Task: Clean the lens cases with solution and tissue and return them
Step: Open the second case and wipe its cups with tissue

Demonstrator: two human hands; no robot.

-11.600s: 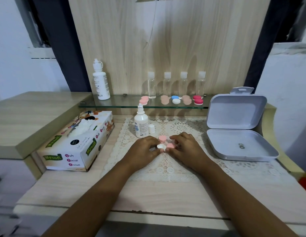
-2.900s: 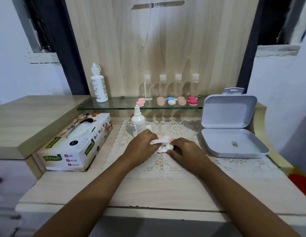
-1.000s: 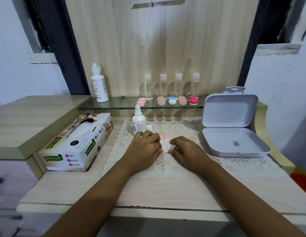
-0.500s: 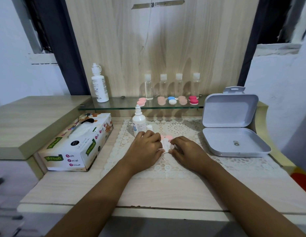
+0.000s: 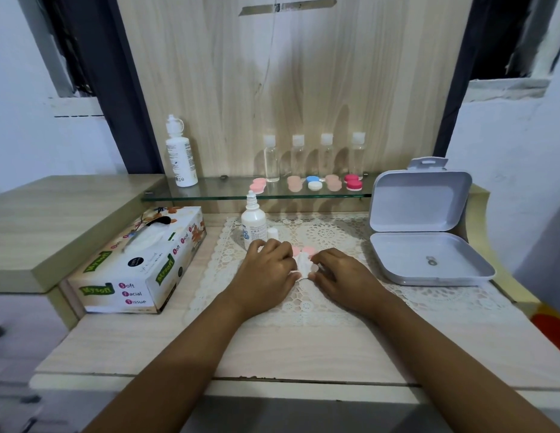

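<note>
Fingers of the left hand are curled down over a wad of white tissue, gripping it against the lens case, whose pink rounds peep out just beyond the fingertips. Fingers of the right hand are curled narrow too, pinching the near end of the same lens case from the other side; how much of it they cover I cannot tell. Both hands rest on a lace mat on the bench, nearly touching each other.

Just beyond the left fingers a small solution bottle stands upright, with a loose white cap beside it. Well to the left of the fingers lies a tissue box. To the right of the right fingers sits an open grey box, lid up. Farther beyond the fingers a glass shelf carries five more lens cases in a row, four clear bottles behind them, and a tall white bottle at its left end.
</note>
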